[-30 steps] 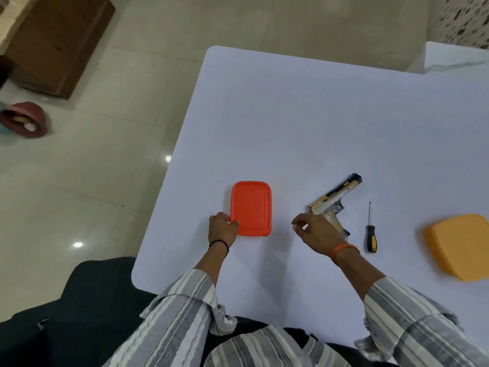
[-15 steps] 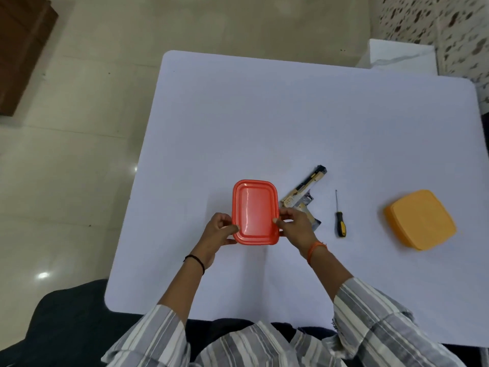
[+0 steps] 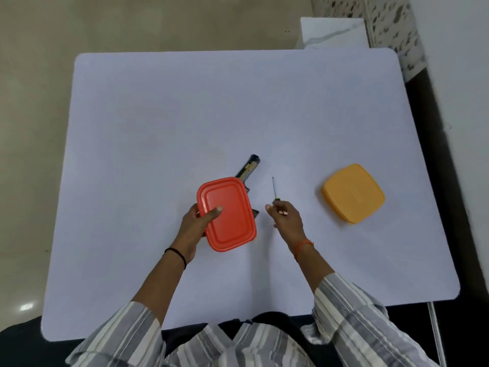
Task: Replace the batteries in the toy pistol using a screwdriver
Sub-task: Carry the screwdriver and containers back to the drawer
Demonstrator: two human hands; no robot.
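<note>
My left hand (image 3: pixel 194 229) grips a red lidded box (image 3: pixel 231 218) by its left edge, thumb on the lid, and holds it tilted above the white table (image 3: pixel 172 115). The toy pistol (image 3: pixel 248 169) lies behind the box; only its barrel and the tip of its grip show. To the right lies the screwdriver (image 3: pixel 274 188), its thin shaft pointing away from me. My right hand (image 3: pixel 287 221) hovers over the screwdriver's handle with relaxed fingers, hiding most of the handle. I cannot see whether it touches the handle.
A yellow lidded box (image 3: pixel 353 193) sits on the right part of the table. A white block (image 3: pixel 333 33) stands on the floor beyond the far edge. A dark strip and a wall run along the right side.
My right hand let go of the red box and moved right to the screwdriver. My left hand lifted the box and now covers part of the pistol. The camera swung to the right.
</note>
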